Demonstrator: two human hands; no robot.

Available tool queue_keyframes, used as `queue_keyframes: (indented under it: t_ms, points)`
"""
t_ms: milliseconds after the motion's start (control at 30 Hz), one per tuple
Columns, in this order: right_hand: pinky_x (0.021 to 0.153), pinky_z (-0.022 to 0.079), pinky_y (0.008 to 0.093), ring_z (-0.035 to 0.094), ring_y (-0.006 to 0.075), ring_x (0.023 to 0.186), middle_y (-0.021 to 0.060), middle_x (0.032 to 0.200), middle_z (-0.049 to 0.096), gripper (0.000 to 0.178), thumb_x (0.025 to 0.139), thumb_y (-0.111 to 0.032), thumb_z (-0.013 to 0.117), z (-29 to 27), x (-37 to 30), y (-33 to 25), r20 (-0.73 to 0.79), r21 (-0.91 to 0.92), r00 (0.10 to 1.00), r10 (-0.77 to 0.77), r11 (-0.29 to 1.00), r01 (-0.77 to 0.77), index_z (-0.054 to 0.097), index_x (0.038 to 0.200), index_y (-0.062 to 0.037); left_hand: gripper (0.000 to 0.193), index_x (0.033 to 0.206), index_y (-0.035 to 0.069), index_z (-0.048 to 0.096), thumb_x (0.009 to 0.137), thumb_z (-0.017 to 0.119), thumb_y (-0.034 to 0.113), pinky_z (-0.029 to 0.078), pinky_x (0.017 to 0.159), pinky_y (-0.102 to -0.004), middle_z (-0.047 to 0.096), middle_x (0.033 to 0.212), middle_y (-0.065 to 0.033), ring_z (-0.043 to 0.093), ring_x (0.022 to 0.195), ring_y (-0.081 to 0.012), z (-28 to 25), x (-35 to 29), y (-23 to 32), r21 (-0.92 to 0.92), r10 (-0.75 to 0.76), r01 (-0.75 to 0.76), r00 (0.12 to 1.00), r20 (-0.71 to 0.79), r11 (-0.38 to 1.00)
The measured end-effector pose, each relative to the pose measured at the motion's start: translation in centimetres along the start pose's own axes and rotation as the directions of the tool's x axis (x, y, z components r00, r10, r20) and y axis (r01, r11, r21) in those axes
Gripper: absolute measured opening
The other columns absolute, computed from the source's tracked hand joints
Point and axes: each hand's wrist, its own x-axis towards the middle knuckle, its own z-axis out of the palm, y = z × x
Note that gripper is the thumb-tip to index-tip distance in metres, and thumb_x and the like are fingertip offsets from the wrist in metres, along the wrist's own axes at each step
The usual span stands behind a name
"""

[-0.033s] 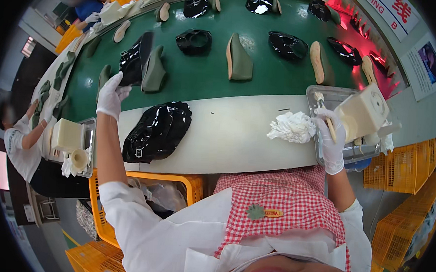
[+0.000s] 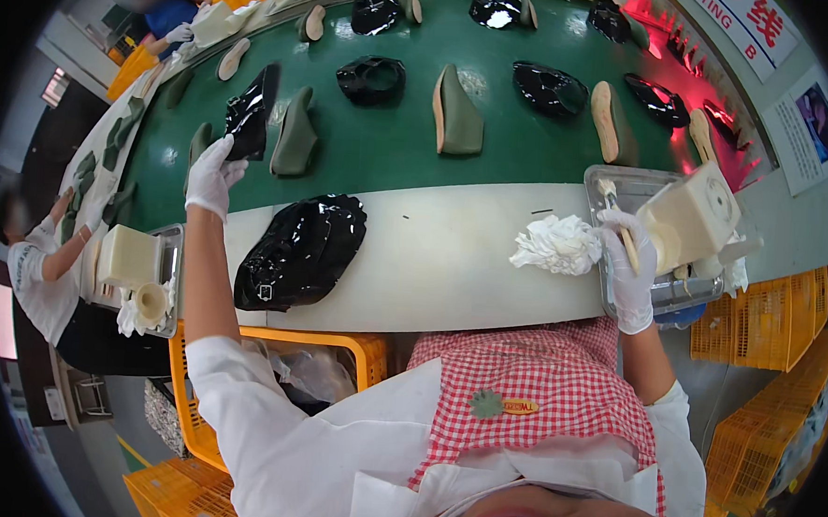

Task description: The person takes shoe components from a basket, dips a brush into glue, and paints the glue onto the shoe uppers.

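upper [image 2: 250,123] black; wedge [image 2: 294,145] green; apron [image 2: 543,382] red-white checked; crate [image 2: 370,352] orange; worktop [image 2: 451,260] white

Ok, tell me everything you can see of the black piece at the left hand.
The black piece looks like a shoe upper in glossy, patent-like material, with a small buckle-like detail near its left edge. The gloved left hand grips its lower end. It slants up and rightward in view, against the green surface, left of and apart from a green wedge. Whether it touches the surface is unclear.
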Motion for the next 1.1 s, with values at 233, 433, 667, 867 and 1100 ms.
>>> queue_keyframes:
  t_ms: [233,433,667,867,1100]
  points:
    - [0.084,0.044,0.0230,0.053,0.0094,0.091,0.0017,0.098,0.058,0.019,0.092,0.001,0.057,1.5,0.0,0.2,-0.015,0.033,0.999,0.042,0.999,-0.042,0.061,0.110,-0.0029,0.046,0.122,0.005,0.063,0.083,0.076,0.027,0.054,0.064,-0.0274,0.072,0.096,-0.0075,0.067,0.068,-0.0149,-9.0,15.3,-6.7,0.448,0.193,-0.047,0.938,-0.286,0.893]
    - [0.084,0.044,0.0230,0.054,0.0095,0.092,0.0015,0.102,0.059,0.019,0.092,0.000,0.057,1.9,0.0,1.0,-0.037,0.002,0.997,0.062,0.998,-0.062,0.061,0.110,-0.0018,0.052,0.129,0.016,0.063,0.080,0.075,0.028,0.049,0.092,-0.0392,0.071,0.107,-0.0188,0.065,0.104,-0.0353,-5.2,19.0,-7.5,0.772,0.441,0.005,0.818,-0.368,0.635]
    - [0.091,0.045,0.0257,0.057,0.0129,0.100,0.0051,0.106,0.062,0.017,0.093,0.000,0.057,2.3,0.1,1.6,0.019,-0.008,0.996,0.087,0.996,-0.087,0.061,0.109,-0.0014,0.056,0.139,0.019,0.054,0.085,0.066,0.024,0.049,0.087,-0.0432,0.060,0.125,-0.0066,0.054,0.112,-0.0233,-5.9,15.0,-5.1,0.613,-0.119,0.174,0.984,-0.130,0.771]
    - [0.091,0.045,0.0261,0.057,0.0132,0.100,0.0054,0.107,0.063,0.016,0.094,-0.003,0.057,1.6,-0.1,1.3,-0.005,-0.016,0.998,0.065,0.998,-0.066,0.062,0.109,-0.0013,0.055,0.136,0.022,0.057,0.087,0.053,-0.002,0.047,0.091,-0.0296,0.064,0.120,-0.0023,0.059,0.106,-0.0174,-3.2,1.6,-0.4,0.744,-0.191,-0.320,0.838,0.511,0.587]
    - [0.090,0.045,0.0251,0.058,0.0117,0.097,0.0046,0.105,0.063,0.017,0.094,-0.001,0.056,1.3,-0.4,1.0,-0.006,0.009,1.000,0.027,1.000,-0.027,0.062,0.111,-0.0009,0.070,0.138,0.025,0.053,0.077,0.062,-0.008,0.048,0.099,-0.0374,0.061,0.127,-0.0127,0.058,0.116,-0.0326,-4.1,-12.4,-0.2,0.826,-0.304,-0.564,0.786,0.538,0.003]
